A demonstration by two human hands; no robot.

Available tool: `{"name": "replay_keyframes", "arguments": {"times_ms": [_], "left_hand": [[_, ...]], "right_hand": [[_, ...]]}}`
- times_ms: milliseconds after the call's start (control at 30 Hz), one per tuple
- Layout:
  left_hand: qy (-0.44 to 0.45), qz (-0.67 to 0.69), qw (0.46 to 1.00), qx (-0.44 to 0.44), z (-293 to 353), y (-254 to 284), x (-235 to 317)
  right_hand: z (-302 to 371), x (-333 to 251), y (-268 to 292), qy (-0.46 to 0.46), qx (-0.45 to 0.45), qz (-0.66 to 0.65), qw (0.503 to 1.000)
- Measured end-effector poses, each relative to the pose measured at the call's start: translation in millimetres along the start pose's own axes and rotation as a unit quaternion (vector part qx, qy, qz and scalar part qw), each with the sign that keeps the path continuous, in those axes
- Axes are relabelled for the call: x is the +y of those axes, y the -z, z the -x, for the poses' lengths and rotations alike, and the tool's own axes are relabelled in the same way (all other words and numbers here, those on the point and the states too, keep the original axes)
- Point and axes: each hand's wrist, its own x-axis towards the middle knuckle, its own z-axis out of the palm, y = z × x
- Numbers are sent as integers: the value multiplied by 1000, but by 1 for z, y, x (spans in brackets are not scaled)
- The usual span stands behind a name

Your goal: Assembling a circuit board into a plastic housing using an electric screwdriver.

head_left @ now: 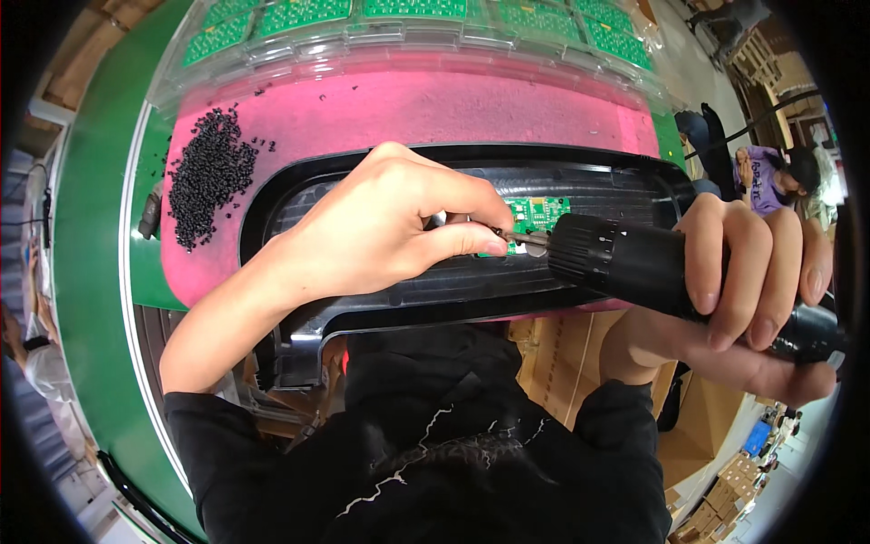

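Observation:
My right hand [739, 272] is wrapped round a black electric screwdriver [616, 258], which lies nearly level and points left. Its metal bit [535, 238] reaches the fingertips of my left hand [385, 222]. Thumb and forefinger there are pinched on a small black screw [498, 233] at the end of the bit, partly hidden by the fingers. Just behind and below the bit is a green circuit board [544, 213], inside a long black plastic housing [435, 304]. My left hand covers part of the board and of the housing's inside.
A heap of small black screws [213, 177] lies on the pink mat [408, 104], left of the housing. Clear plastic trays [408, 45] of green boards line the far side. Another person [770, 177] in purple is at the right, beyond the green table [104, 227].

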Motion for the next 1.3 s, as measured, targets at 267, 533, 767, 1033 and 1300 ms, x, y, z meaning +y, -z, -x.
{"name": "replay_keyframes", "arguments": {"times_ms": [267,533,767,1033,1300], "left_hand": [[70,57,995,-42,-1,6,5],[76,-149,986,-23,9,4,-12],[161,-152,974,-40,7,4,-2],[120,-162,978,-45,9,4,-13],[120,-189,971,-83,7,8,-9]], "right_hand": [[-1,10,-5,41,-33,-3,999],[-4,37,3,-85,-54,104,989],[-1,49,17,-102,-70,125,984],[0,53,12,-136,-37,138,980],[-15,55,-2,-245,-64,236,938]]}}
